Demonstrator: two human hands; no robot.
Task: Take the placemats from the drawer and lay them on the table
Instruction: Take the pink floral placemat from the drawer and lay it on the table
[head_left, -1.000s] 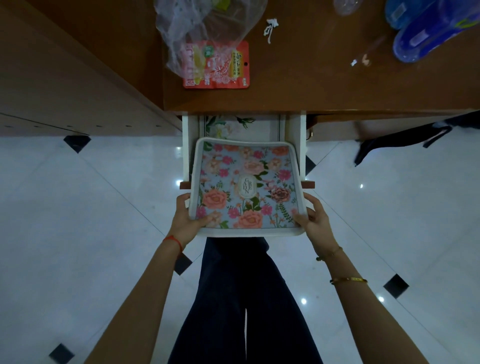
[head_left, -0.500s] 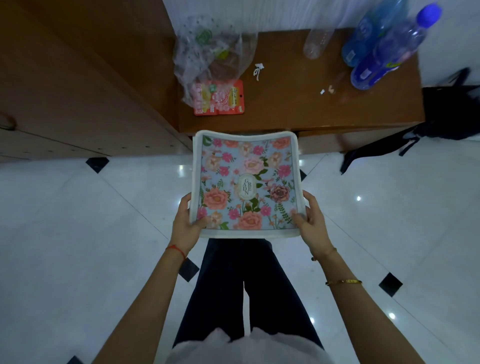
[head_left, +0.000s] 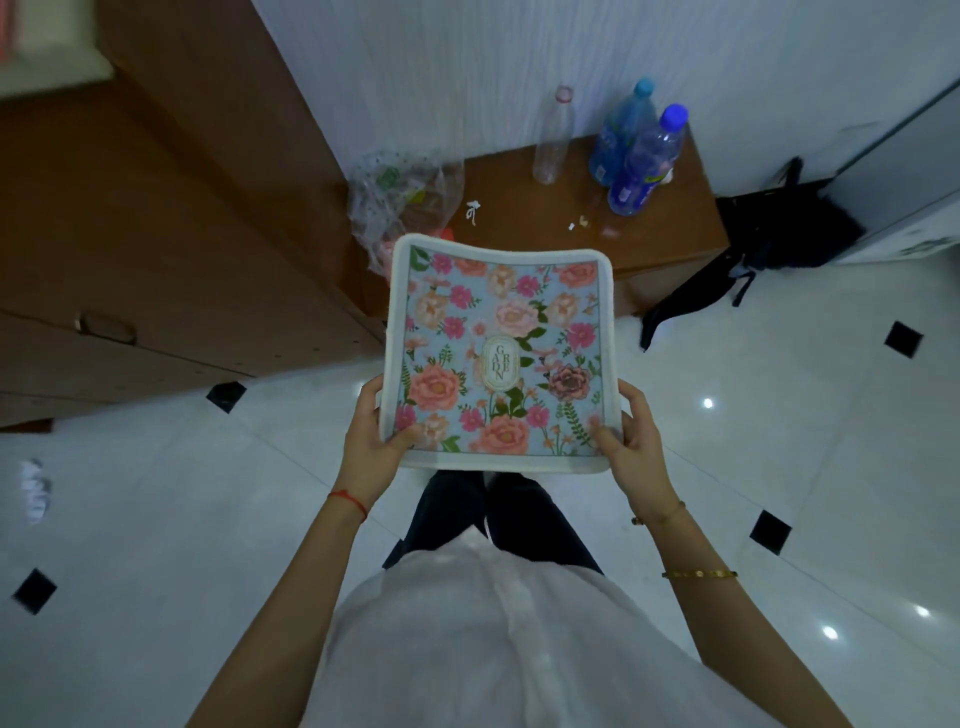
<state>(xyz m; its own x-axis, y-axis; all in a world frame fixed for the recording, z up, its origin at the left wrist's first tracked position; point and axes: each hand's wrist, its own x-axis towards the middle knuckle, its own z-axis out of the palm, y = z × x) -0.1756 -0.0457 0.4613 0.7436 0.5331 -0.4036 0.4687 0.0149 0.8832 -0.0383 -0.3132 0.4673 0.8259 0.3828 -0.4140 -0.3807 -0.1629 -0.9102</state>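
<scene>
Evidently the table (head_left: 670, 244) stands ahead against the wall, carrying bottles (head_left: 631, 156) and a plastic bag (head_left: 400, 202). Above the floor, in front of the body, hangs the floral placemat (head_left: 498, 353), its far edge sagging slightly: it looks light, thin and bendy. Left hand (head_left: 371, 441) and right hand (head_left: 634, 441) each have their grip closed on a near corner, thumbs on top; holding opposite edges should keep it flat.

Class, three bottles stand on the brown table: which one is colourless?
The clear bottle with the pinkish cap, standing leftmost; the two bottles to its right are blue with blue caps.
</scene>
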